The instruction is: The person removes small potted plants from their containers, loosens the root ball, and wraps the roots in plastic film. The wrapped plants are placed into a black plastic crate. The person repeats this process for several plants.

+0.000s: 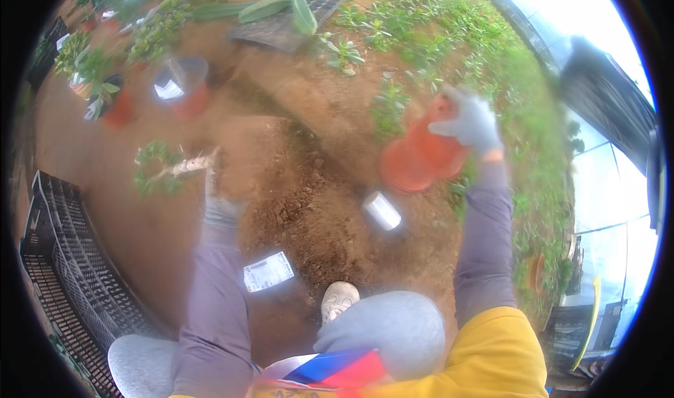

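Observation:
My right hand, in a pale grey glove, is closed on the orange-red plastic flower pots, which look stacked and tilted. They are held off to the right, by the green plants, and are smeared by motion. My left hand, gloved and blurred, reaches over the bare soil. At its fingertips is the thick pale stem of a small leafy plant, lying sideways with its leaves to the left. On the ground between my arms are a white cylinder and a white printed label.
Black plastic crates stand at the left. Potted plants with tags, among them an orange pot, are at the upper left. A dark tray with long green cactus pieces lies at the back. Low green plants cover the right side.

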`<state>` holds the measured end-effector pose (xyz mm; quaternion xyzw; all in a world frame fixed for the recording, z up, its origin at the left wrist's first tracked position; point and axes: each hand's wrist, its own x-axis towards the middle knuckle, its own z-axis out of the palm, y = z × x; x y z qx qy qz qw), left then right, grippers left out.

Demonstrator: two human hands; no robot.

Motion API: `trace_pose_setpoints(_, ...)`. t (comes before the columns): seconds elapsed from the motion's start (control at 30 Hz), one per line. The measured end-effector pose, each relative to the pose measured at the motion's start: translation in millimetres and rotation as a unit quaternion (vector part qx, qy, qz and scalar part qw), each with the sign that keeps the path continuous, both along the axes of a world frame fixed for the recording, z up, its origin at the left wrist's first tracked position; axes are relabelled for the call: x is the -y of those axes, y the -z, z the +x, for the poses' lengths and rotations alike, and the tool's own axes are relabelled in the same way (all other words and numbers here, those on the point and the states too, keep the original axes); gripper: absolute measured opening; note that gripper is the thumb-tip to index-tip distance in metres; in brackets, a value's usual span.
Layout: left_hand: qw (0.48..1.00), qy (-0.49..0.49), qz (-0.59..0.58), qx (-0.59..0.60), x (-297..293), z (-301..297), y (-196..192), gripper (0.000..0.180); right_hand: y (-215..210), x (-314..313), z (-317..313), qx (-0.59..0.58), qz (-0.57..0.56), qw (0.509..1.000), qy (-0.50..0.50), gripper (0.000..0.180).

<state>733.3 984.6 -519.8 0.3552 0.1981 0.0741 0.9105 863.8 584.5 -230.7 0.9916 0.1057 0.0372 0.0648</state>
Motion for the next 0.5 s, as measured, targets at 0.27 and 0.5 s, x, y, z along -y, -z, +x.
trace_pose_setpoints(0.27,0.988,0.042,-0.150,0.015,13,-9,4,0.061,71,-76,-46,0.159,-0.004,0.963,-0.217,0.076)
trace_pose_setpoints(0.5,0.999,-0.036,-0.027,-0.017,12,-14,-16,0.054,-9,-229,-145,0.026,0.003,0.879,-0.476,0.025)
